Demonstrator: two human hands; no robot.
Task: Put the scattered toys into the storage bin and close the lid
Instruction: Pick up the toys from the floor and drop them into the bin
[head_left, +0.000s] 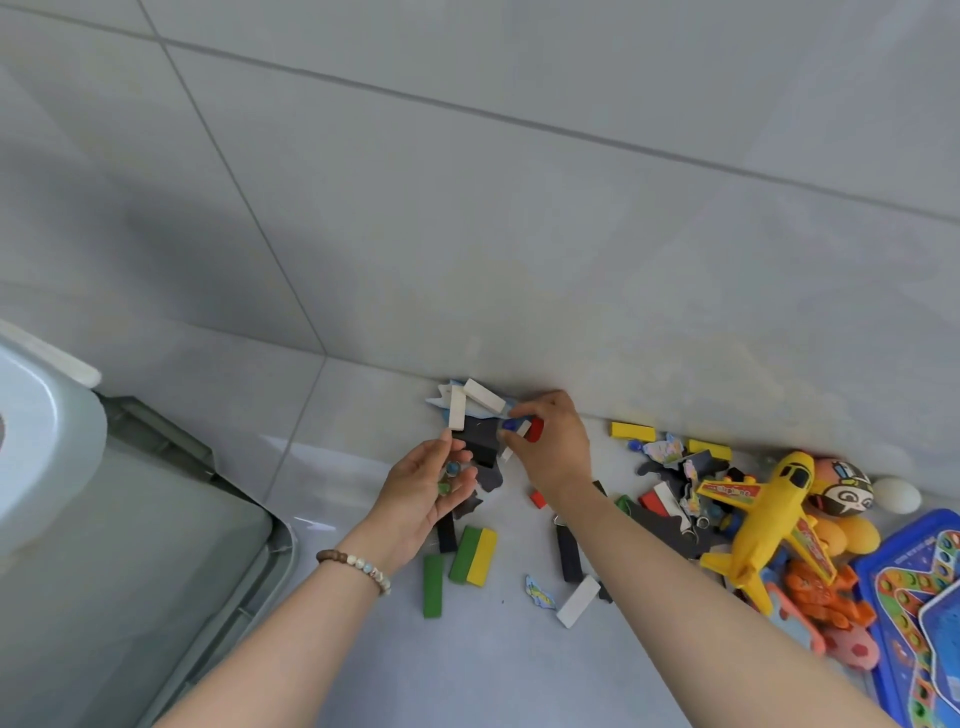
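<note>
- The right hand (550, 447) pinches a clutch of small blocks (527, 428), red, white and blue, in curled fingertips just above the floor (363, 649) by the wall. It looks full, so taking another piece risks dropping one.
- The left hand (423, 493), palm up and cupped, cradles a few marbles (449, 470). Keeping it level with the fingers curled should stop them rolling out.
- Just beyond the two hands lie white blocks (483, 396) and dark flat pieces (480, 441); green and yellow blocks (472, 556) lie nearer.
- The best move now, I judge, is to carry both loads left to the storage bin (275, 561) at the near left edge, and lower them in rather than toss them.
- The yellow toy plane (774, 514) and the heap around it lie on the floor to the right, for later trips.
</note>
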